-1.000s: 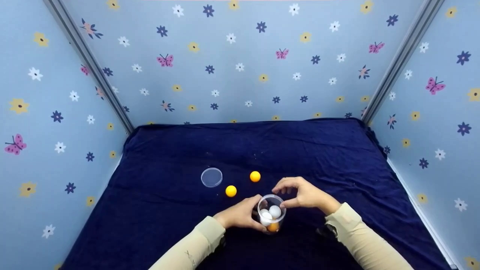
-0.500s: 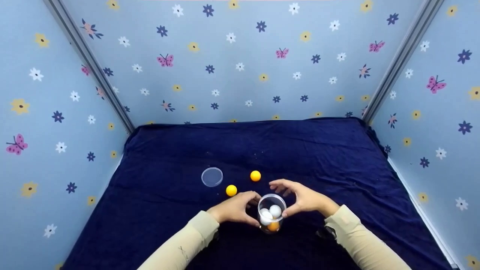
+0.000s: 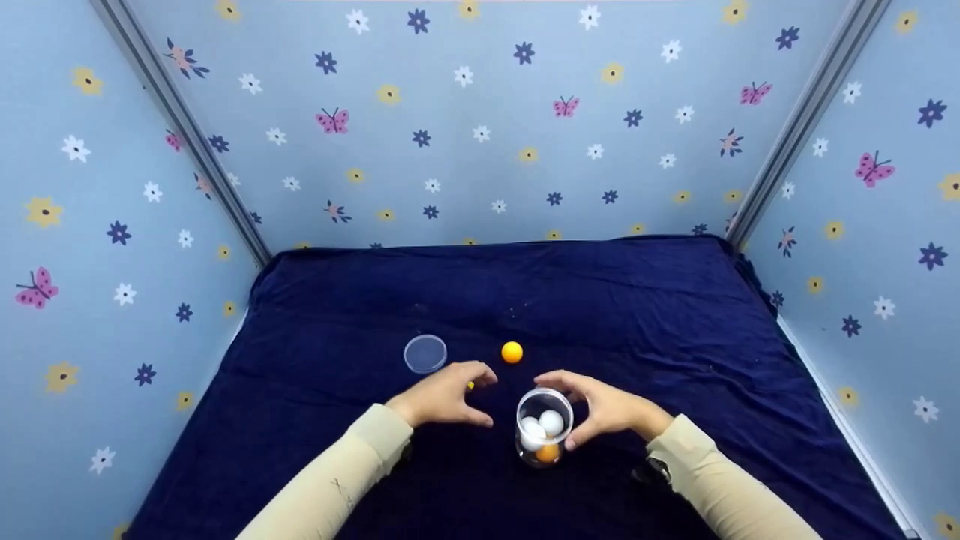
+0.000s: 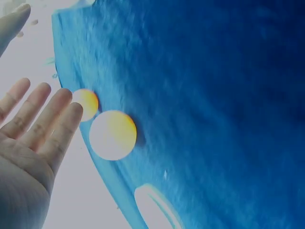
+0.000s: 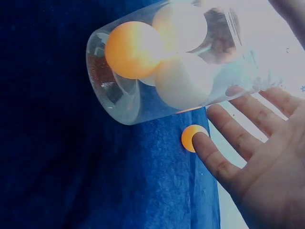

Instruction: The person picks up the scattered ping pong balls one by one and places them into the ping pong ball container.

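A clear plastic jar point(image 3: 525, 448) stands upright on the dark blue cloth, holding white ping-pong balls point(image 3: 550, 422) and an orange one point(image 3: 547, 452). My right hand point(image 3: 615, 405) curves beside it, thumb at the near right side; in the right wrist view its fingers point(image 5: 233, 131) stretch out right at the jar wall. Left of the jar, my left hand point(image 3: 444, 394) reaches out with nothing in its grasp, thumb and fingers spread. It mostly hides one orange ping-pong ball point(image 3: 470, 385), which shows large in the left wrist view. Another orange ball point(image 3: 511, 352) lies farther back.
A clear round lid point(image 3: 425, 354) lies flat on the cloth point(image 3: 637, 300), just beyond my left hand. Blue flowered panels point(image 3: 480, 112) enclose the back and both sides, with grey metal posts point(image 3: 180, 127) in the corners.
My left hand has let go of the jar and moved left and away, over the nearer orange ball. My right hand has lowered and come around the jar's right side. The jar stays put.
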Tool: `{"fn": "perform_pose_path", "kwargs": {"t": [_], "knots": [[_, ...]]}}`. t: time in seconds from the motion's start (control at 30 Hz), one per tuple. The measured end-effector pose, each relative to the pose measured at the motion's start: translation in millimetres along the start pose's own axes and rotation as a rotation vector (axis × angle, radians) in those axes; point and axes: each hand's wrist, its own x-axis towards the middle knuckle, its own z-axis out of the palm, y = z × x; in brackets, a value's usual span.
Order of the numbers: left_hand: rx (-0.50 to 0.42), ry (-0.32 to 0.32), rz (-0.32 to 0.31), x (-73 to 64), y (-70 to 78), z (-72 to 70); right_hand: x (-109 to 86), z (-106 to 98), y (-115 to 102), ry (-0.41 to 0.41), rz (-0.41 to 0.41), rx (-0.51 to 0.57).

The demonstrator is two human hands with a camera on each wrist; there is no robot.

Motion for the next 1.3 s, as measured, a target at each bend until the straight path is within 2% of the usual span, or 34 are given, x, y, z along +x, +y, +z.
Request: {"fn": "perform_pose_path", "kwargs": {"t": [0.17,0.3,0.53,0.77,0.93,1.3], "knots": [[0.056,0.033,-0.037,-2.2,-6.3,-14.2,2.4,5,2,-0.023,0.002,0.088],[0.096,0.042,-0.056,-4.5,-12.4,-19.6,4.1,8,4,-0.041,-0.011,0.150],[0.131,0.049,-0.096,-7.1,-23.4,-22.9,4.8,13,11,-0.015,-0.053,0.126],[0.166,0.033,-0.143,-7.0,-33.3,-22.5,6.7,18,9,0.021,-0.025,0.095],[0.180,0.030,-0.153,-5.7,-38.3,-20.7,8.1,19,8,0.035,-0.022,0.103],[0.181,0.041,-0.178,-7.4,-44.3,-10.9,5.4,9,6,0.118,-0.038,0.074]]}}
